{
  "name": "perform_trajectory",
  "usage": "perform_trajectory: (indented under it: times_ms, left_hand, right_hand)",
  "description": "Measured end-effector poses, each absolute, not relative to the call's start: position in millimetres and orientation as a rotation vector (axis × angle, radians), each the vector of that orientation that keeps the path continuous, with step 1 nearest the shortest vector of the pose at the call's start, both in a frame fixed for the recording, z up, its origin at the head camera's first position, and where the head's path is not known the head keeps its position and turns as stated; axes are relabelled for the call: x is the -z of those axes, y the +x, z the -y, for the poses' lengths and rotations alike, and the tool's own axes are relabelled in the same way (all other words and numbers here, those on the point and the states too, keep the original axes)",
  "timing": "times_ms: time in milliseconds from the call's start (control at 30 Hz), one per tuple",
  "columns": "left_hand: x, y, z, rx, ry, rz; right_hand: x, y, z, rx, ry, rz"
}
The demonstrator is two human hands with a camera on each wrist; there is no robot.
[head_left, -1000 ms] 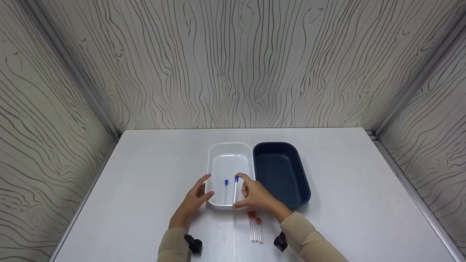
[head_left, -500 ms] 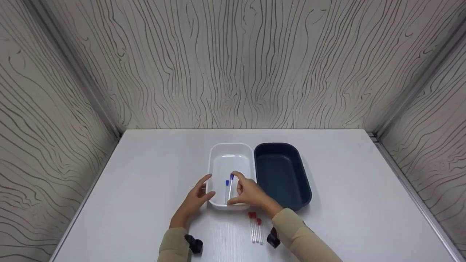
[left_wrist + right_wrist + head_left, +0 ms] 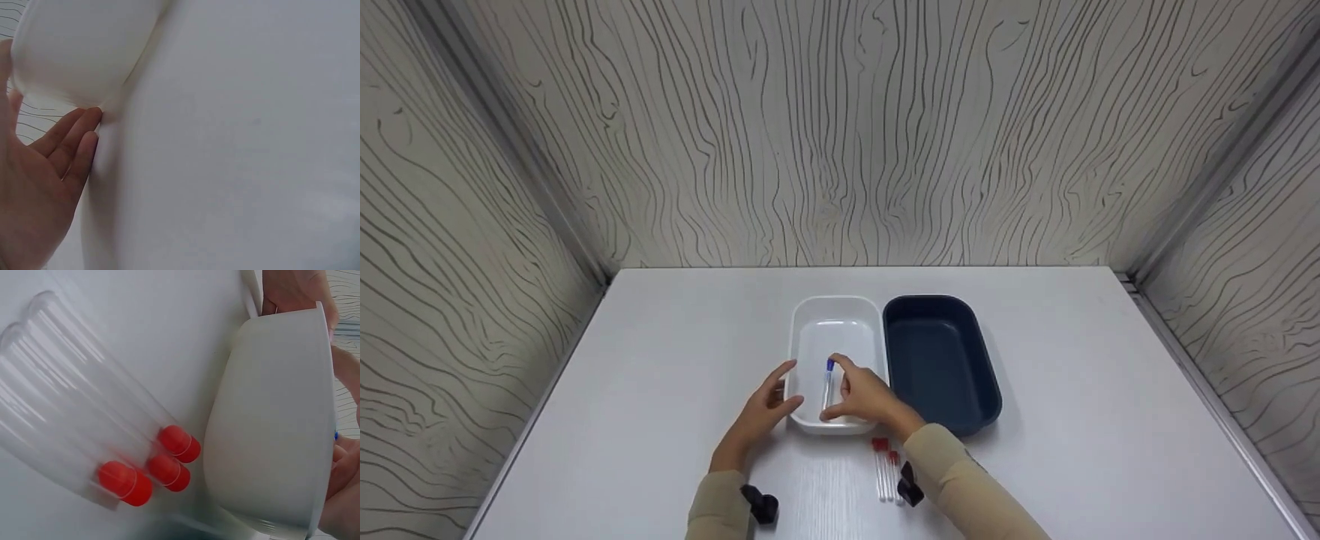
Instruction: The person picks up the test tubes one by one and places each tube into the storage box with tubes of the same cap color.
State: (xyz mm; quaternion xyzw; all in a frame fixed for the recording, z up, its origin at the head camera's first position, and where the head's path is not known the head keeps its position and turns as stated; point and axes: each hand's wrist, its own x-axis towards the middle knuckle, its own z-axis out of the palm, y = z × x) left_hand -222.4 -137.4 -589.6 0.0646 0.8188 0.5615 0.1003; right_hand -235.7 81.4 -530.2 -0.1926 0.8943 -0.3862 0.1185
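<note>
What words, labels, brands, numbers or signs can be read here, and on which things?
None can be read. The red-capped tubes, white tray and dark blue tray show no visible lettering. The blue-capped tube in the right hand is too small to tell.

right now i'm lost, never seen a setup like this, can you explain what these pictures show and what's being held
No robot here: just a person's left hand and right hand, both bare. The wide picture comes from a camera on the head, looking forward and down; the close ones come from a camera on each wrist. On the white table stand a white tub and, to its right, a navy tub. Three red-capped test tubes lie nearer the person. The left hand touches the white tub's side. The right hand pinches a clear blue-capped tube, inside or just above that tub.
</note>
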Motion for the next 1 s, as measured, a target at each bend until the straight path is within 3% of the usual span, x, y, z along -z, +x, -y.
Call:
perform_trajectory:
  times_ms: [1000]
  left_hand:
    - [585.9, -218.8, 138.3, -1.742, 0.272, -2.364]
  right_hand:
    - [547.2, -241.1, -60.5, 0.946, -0.46, -2.604]
